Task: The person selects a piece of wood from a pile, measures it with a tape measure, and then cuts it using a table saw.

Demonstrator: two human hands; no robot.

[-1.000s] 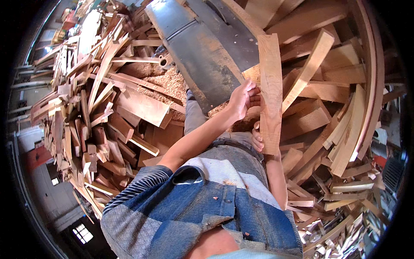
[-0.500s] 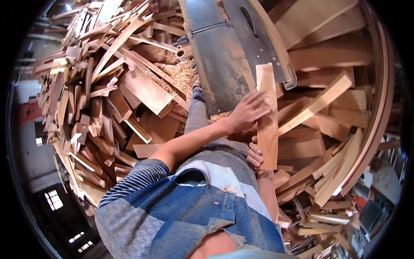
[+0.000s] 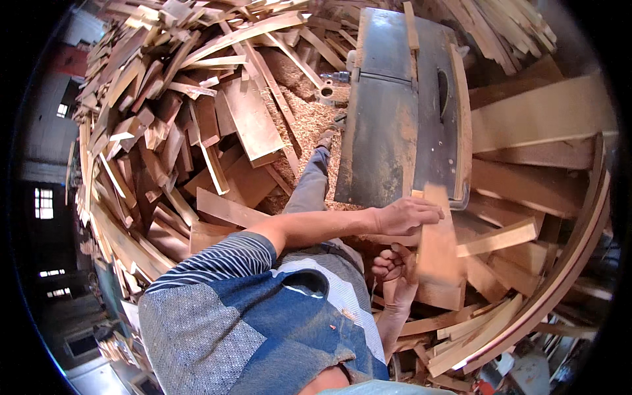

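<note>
Board (image 3: 438, 253): short, pale brown, flat plank, held roughly upright and slightly blurred, at the near edge of the saw table (image 3: 388, 125), its top end reaching the table's near right corner; left hand (image 3: 405, 216): laid over the board's upper left edge, fingers stretched across its face, thumb side toward the body, pressing rather than wrapped; right hand (image 3: 394, 266): below the left, fingers curled closed around the board's lower left edge, forearm rising from the lower edge of the view; both hands on the one board, close together, not touching each other so far as can be told. Saw table: dark, worn metal slab, long axis running away from the person; a blade slot (image 3: 442, 92) near its right edge; a thin wood strip (image 3: 411, 26) lying along its far part; a curved wooden rail (image 3: 460, 118) along its right edge. Sawdust (image 3: 309, 125): pale heap on the floor just left of the table; the person's leg (image 3: 311, 187) in grey trousers and a shoe (image 3: 326, 137) standing in it. Offcuts (image 3: 178, 125): large loose pile of brown planks and slats left of the sawdust, lying at all angles. Planks (image 3: 540, 118): broad boards stacked right of the table; a long bent strip (image 3: 559, 276) curving round below them. Person: striped sleeve (image 3: 224, 260), blue patched shirt.
</note>
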